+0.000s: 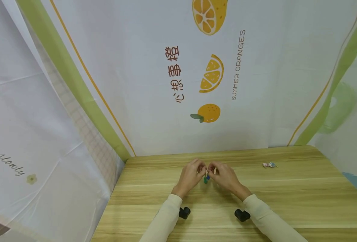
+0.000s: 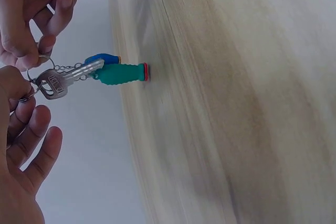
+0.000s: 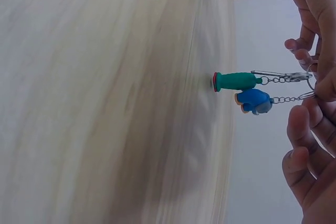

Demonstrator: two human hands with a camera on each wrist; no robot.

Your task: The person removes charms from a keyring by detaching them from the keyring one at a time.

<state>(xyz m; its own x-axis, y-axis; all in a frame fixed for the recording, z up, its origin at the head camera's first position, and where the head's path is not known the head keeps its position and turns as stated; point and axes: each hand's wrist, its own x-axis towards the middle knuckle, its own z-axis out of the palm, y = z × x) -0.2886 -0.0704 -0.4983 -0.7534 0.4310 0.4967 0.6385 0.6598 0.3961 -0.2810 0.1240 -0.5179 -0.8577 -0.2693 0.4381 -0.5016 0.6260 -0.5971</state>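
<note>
Both hands are raised over the wooden table, fingertips close together. My left hand (image 1: pixel 193 173) pinches a metal key ring (image 2: pixel 32 92) with a silver key (image 2: pixel 56 83) beside it. My right hand (image 1: pixel 225 176) pinches a linked ring (image 2: pixel 41 62) between thumb and finger. From the rings, short chains carry a green bottle-shaped charm (image 2: pixel 121 74) with a red end and a blue figure charm (image 3: pixel 254 100) with orange feet. Both charms hang just above the tabletop. Fingers hide part of the rings.
Another small charm in pink and blue (image 1: pixel 270 164) lies on the wooden table (image 1: pixel 287 191), to the right of the hands. A white curtain (image 1: pixel 148 127) printed with oranges hangs along the back edge. Black devices (image 1: pixel 241 215) show at both sleeves.
</note>
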